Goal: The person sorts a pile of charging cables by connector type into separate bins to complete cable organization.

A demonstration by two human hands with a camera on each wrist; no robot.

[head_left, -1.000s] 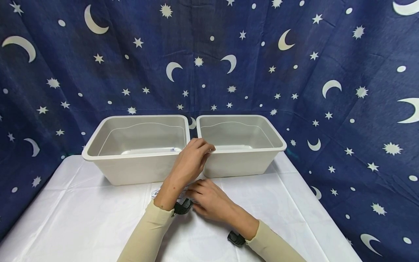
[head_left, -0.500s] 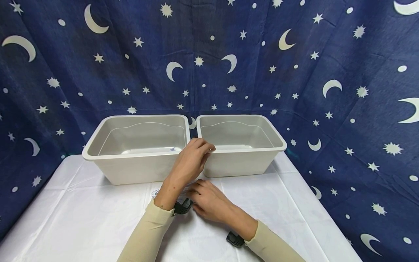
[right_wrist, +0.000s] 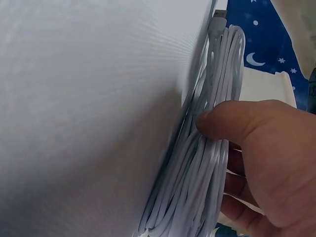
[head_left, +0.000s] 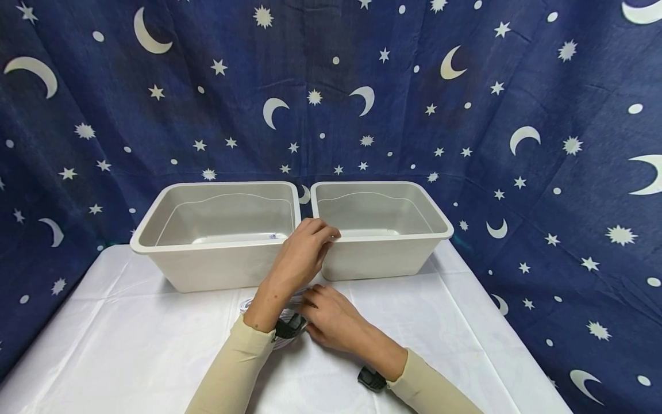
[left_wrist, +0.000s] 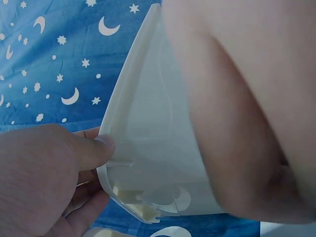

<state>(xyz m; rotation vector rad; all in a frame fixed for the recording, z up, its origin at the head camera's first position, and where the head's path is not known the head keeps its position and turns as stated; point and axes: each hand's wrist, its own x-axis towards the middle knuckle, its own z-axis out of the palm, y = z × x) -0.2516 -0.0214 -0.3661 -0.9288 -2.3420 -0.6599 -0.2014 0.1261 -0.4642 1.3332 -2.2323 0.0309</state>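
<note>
My left hand (head_left: 305, 250) holds the near left corner of the right-hand grey plastic bin (head_left: 383, 257). In the left wrist view the thumb lies on one side of its rim (left_wrist: 106, 160) and the fingers on the other. Below it, just in front of the bins, my right hand (head_left: 336, 317) grips a coiled white USB cable (right_wrist: 202, 168) between thumb and fingers. The cable's metal plug (right_wrist: 219, 16) shows at one end of the coil in the right wrist view. From the head, my left wrist hides much of the coil.
A second grey bin (head_left: 217, 269) stands to the left, a narrow gap from the first; a small blue mark (head_left: 273, 236) shows on its floor. A white cloth (head_left: 129, 345) covers the table. Behind hangs a dark blue curtain (head_left: 320, 75) with moons and stars.
The cable coil has shifted a little and more of it shows below my left wrist. My right fingers have moved slightly; my left hand stays on the bin's rim.
</note>
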